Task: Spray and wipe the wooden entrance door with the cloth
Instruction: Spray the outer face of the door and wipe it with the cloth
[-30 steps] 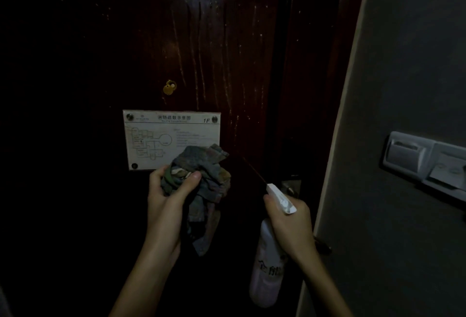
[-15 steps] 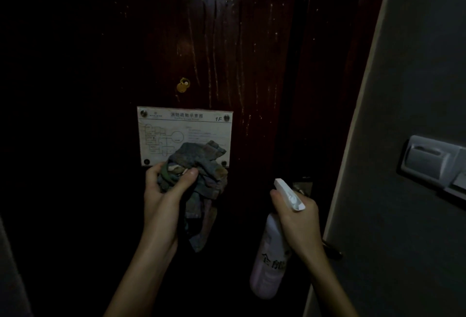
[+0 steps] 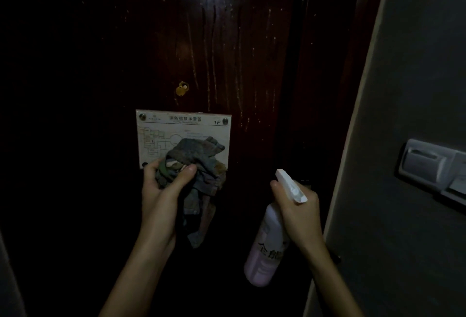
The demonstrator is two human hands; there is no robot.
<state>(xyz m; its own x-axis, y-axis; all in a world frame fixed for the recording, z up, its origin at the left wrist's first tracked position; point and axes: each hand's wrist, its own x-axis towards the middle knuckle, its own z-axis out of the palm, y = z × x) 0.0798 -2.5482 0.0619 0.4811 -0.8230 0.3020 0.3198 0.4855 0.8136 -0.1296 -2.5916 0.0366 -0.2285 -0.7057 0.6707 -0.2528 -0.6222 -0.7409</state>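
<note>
The dark wooden door (image 3: 227, 52) fills the view, with wet streaks running down its upper middle. My left hand (image 3: 161, 190) grips a bunched grey-green cloth (image 3: 196, 162) and holds it against the lower part of a white evacuation-plan sign (image 3: 161, 127) fixed to the door. A loose end of the cloth hangs down below the hand. My right hand (image 3: 300, 205) holds a pale pink spray bottle (image 3: 264, 253) by its neck, to the right of the cloth, with the white nozzle (image 3: 290, 185) pointing up-left at the door.
A brass peephole cover (image 3: 182, 89) sits above the sign. The door frame (image 3: 327, 89) and a grey wall (image 3: 416, 64) stand on the right. A grey card-holder switch panel (image 3: 433, 165) is mounted on that wall. The scene is dim.
The view has shifted slightly, so the door and sign sit further right in the frame. Both hands keep their grips, and the cloth stays at the sign's lower edge.
</note>
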